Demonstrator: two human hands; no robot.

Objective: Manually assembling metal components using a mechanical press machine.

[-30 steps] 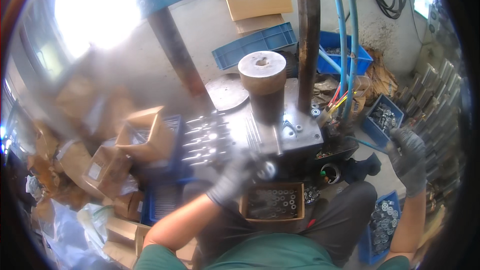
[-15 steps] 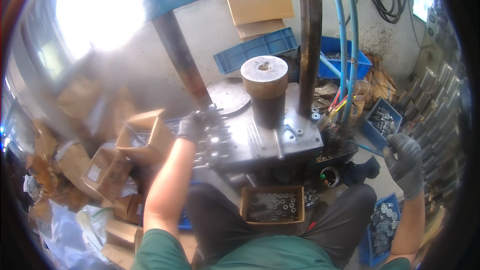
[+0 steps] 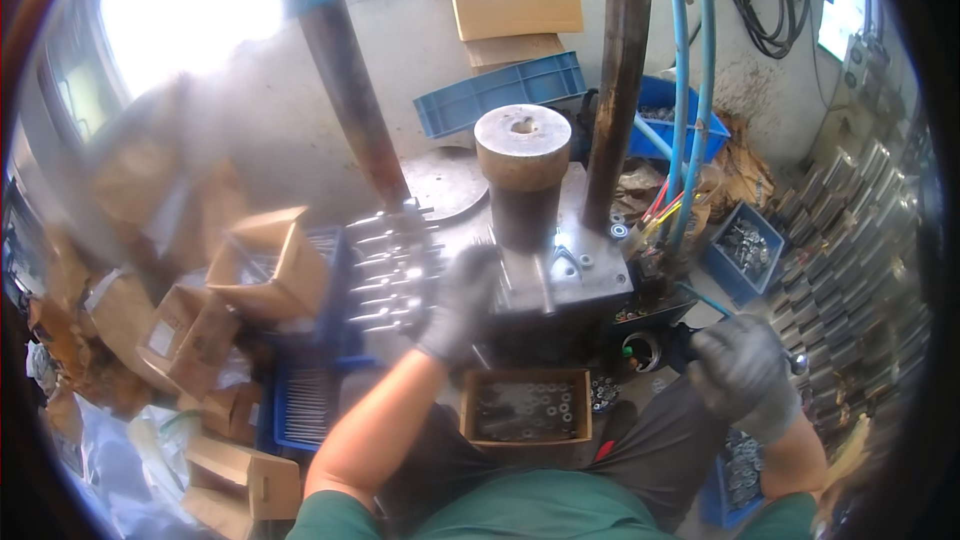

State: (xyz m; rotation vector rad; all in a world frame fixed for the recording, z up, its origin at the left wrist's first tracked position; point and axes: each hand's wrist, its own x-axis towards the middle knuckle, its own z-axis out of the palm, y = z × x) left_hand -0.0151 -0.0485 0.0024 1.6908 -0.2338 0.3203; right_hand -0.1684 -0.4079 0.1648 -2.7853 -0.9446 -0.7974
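My left hand (image 3: 462, 302), in a grey glove, is over the near left part of the press's metal table (image 3: 600, 285). Motion smears its fingers, so what it holds, if anything, is unclear. Left of it lie several metal pins with wider collars (image 3: 388, 275); thin rods and a thicker bar (image 3: 545, 285) lie to its right. Above my right knee, my gloved right hand (image 3: 742, 372) is closed with the fingers curled. A small shiny rounded metal end (image 3: 798, 364) shows at its outer side; I cannot tell whether the hand grips it.
A thick steel ram (image 3: 523, 165) stands mid-table between two posts. Between my knees sits a carton of small rings (image 3: 527, 410). Blue bins (image 3: 745, 250) of parts stand right, beside stacked metal bars (image 3: 850, 240). Open cartons (image 3: 265, 265) and a blue rod tray (image 3: 303, 405) lie left.
My left hand has moved right and nearer, away from the collared pins. My right hand has come inward and down from beside the right bin, its fingers now curled.
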